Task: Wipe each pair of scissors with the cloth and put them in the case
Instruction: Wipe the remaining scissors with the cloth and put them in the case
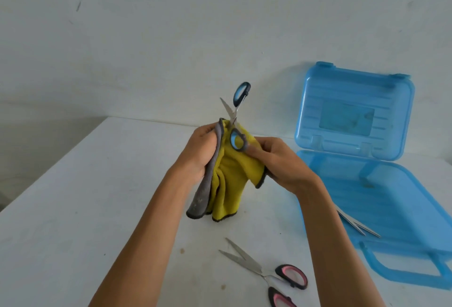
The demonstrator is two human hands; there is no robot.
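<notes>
**Wiping blue-handled scissors with a yellow cloth beside an open blue case**

I am looking down at my two bare hands, raised over a white table (73, 209) in front of a pale wall (146, 25). My left hand (203, 150) is curled around a bunched cloth (227, 184), yellow on one side and grey on the other. The cloth's loose end hangs down toward the tabletop.

My right hand (281, 162) pinches the lower handle loop of the blue-handled scissors (232, 113) between thumb and fingers. This pair is spread open and held roughly upright against the top of the cloth. One bare blade points up and to the left, and the other handle loop sticks up above it. The second blade is tucked down into the cloth, out of sight.

To my right, the translucent blue case (391, 196) lies open on the table, with its lid (354, 101) standing up at the back. Inside the case, two silver blades of another pair (359, 227) show beside my right forearm, which hides the handles.

Near the front of the table, between my forearms, the pink-handled scissors (269, 272) lie flat and partly open, with their blades pointing away to the left.
</notes>
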